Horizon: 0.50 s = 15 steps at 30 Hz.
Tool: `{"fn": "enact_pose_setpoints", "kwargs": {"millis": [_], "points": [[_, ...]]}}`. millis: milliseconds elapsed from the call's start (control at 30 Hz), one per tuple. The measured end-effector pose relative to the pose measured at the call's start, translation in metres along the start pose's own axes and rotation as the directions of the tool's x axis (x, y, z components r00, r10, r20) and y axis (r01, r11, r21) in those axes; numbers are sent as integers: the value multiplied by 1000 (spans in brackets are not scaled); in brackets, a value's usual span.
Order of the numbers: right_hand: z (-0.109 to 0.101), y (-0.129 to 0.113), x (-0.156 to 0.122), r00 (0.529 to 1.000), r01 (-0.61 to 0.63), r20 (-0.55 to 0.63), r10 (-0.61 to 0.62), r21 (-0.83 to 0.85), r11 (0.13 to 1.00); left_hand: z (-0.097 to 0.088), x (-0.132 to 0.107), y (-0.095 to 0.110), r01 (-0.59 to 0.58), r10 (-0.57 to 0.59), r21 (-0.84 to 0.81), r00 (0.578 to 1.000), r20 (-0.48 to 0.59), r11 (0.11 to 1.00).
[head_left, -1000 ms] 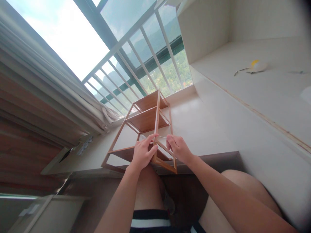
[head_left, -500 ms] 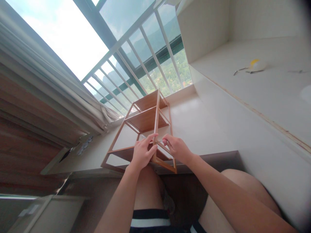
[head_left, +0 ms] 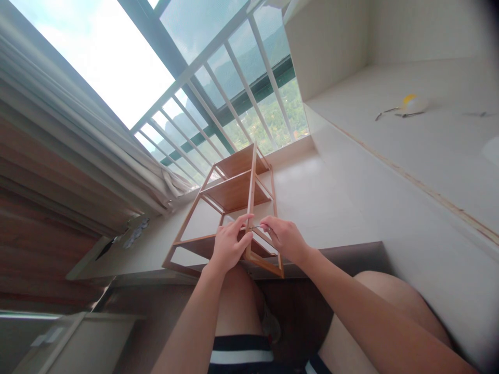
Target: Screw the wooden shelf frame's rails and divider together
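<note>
A brown wooden shelf rack (head_left: pixel 230 192) with three boards stands tilted in the view, in front of my knees. My left hand (head_left: pixel 231 241) grips its front upright, thumb on one side and fingers on the other. Close by on the right, my right hand (head_left: pixel 286 239) pinches a thin metal rod, which looks like a hex key (head_left: pixel 255 227). The rod's tip meets the upright beside my left fingertips; the other end is mostly hidden in my right fingers.
On the white ledge (head_left: pixel 440 140) at right lie thin bent metal pieces (head_left: pixel 385 112) and a small yellow-and-white item (head_left: pixel 410 101). A railing (head_left: pixel 241 67) and window are behind the rack. Curtains (head_left: pixel 78 119) hang at left, above a pale cabinet (head_left: pixel 97 337).
Almost nothing differs. My right fingers have shifted very slightly around the rod, while my left hand and the rack stay in place.
</note>
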State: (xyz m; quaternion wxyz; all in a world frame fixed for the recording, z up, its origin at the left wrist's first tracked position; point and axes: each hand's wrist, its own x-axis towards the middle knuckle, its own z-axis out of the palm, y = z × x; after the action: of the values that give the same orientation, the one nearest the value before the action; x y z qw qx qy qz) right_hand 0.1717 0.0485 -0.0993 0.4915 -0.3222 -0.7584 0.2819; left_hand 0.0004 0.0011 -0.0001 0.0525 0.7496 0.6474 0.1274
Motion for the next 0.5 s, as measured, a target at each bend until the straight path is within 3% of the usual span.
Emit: {"fn": "enact_pose_setpoints", "kwargs": {"millis": [500], "points": [[7,-3,-2,996,35,-81,-34,11,999,1,0,-1,-4,4,-3,1000,-4,1000]]}}
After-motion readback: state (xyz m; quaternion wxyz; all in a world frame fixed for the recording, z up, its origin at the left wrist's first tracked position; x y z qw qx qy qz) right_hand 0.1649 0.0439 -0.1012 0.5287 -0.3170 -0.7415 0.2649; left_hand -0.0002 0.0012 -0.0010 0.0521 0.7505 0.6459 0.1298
